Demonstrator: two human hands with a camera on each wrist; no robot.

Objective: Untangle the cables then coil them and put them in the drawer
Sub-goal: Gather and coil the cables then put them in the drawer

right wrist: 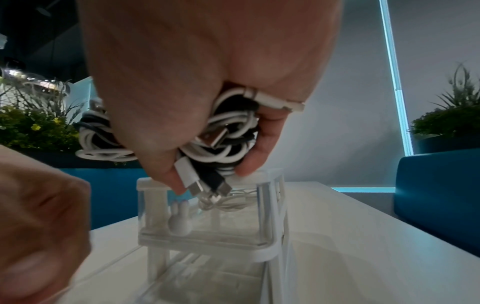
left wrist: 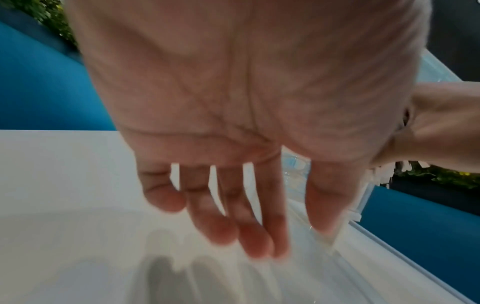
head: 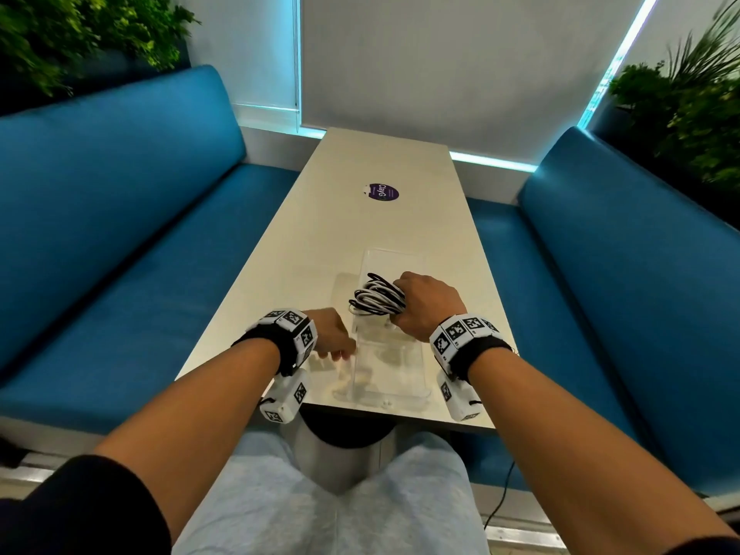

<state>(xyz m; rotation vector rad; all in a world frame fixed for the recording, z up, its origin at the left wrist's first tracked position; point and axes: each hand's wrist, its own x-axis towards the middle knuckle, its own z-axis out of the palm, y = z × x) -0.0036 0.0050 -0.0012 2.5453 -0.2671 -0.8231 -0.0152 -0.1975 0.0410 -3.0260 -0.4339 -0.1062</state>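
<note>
- Coiled bundle of black and white cables (head: 376, 300) sits in my right hand (head: 426, 306), fingers wrapped round it, held just over the clear acrylic drawer box (head: 390, 378) at the near end of the pale table (head: 360, 218).
- My left hand (head: 330, 334) hangs relaxed and empty beside the box, fingers straight.
- Risk, as I judge it: loose plug ends (right wrist: 207, 185) catch the rim, or the coil springs apart on release.
- The light box may slide, since nothing braces it.
</note>
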